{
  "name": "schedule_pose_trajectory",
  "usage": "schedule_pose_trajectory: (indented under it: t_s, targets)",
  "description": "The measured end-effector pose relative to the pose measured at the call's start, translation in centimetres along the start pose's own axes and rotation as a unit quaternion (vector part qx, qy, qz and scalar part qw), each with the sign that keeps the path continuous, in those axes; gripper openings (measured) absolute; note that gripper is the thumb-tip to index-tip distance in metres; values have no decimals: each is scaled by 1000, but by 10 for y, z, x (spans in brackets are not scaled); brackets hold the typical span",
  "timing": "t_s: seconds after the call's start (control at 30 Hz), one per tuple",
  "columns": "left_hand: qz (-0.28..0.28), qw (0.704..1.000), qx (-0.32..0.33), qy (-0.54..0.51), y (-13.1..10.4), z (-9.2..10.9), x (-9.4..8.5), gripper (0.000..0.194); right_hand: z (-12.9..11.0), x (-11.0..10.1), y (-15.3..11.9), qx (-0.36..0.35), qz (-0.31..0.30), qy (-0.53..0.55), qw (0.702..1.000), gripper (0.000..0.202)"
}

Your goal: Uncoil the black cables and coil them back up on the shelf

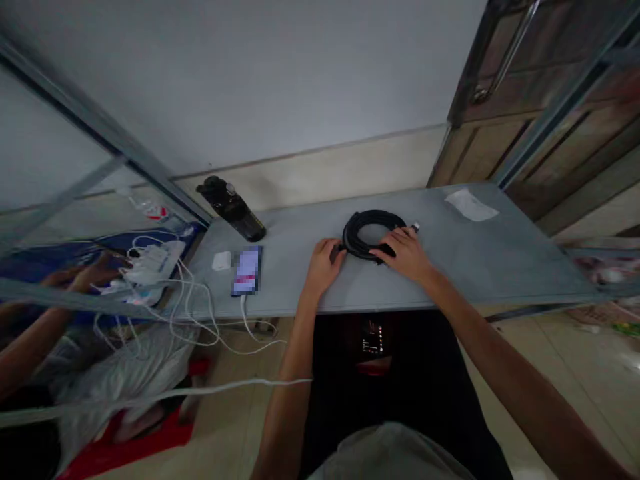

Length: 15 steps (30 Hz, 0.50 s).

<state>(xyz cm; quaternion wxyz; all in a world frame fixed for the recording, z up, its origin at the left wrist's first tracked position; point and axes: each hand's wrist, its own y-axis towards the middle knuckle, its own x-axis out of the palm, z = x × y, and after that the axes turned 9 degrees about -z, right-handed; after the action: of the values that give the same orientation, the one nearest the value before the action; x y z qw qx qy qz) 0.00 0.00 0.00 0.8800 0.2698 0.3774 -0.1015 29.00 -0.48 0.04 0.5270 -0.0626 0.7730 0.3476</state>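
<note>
A coiled black cable (354, 230) lies on the grey tabletop (295, 257) in front of me. At the coil's left side, my left hand (324, 265) has its thumb and fingers closed around a short dark end of the cable. My right hand (407, 253) grips the coil's right side, its fingers over the loops and its thumb reaching toward the near edge. A pale metallic connector (416, 227) sticks out just beyond the right fingertips. The parts of the cable under both hands are hidden.
To the left stand a black bottle (233, 208), a white charger block (221, 261) and a plugged-in phone (247, 270). White cords (215, 333) hang over the left edge, near another person's hand (97, 272). A white paper (471, 204) lies at right. Metal posts (550, 120) frame the table.
</note>
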Motion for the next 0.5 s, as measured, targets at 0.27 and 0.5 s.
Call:
schedule_pose_trajectory:
  t_s: [0.27, 0.5]
  targets:
    - [12, 1000, -17, -19, -1, 1, -3, 9, 8, 1, -1, 69, 22, -15, 997, 48]
    - [17, 999, -27, -44, -1, 3, -6, 10, 5, -1, -1, 45, 5, 1, 999, 43]
